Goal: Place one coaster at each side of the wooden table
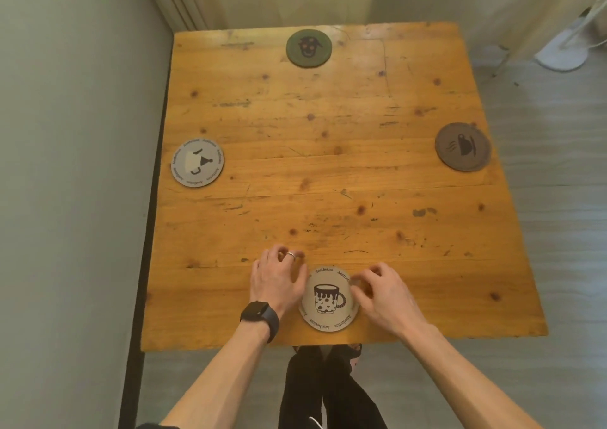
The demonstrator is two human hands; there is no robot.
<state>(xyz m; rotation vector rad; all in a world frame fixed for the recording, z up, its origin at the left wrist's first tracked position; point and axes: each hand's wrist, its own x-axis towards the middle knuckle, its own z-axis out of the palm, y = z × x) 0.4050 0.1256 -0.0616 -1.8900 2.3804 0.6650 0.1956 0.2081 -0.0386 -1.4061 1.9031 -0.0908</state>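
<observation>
I see my left grip (279,280) and right grip (382,292) resting on the wooden counter (328,172) at its near edge, flanking the cream mug coaster (328,298). Both are loosely curled, fingers apart, touching the coaster's left and right rims without clamping it. The coaster lies flat between them. A black watch (261,317) sits on the left wrist. Ahead of the grips, the green coaster (308,48) lies at the far edge. Left of them, the grey coaster (197,162) lies at the left edge. To their right, the brown coaster (463,146) overhangs the right edge slightly.
</observation>
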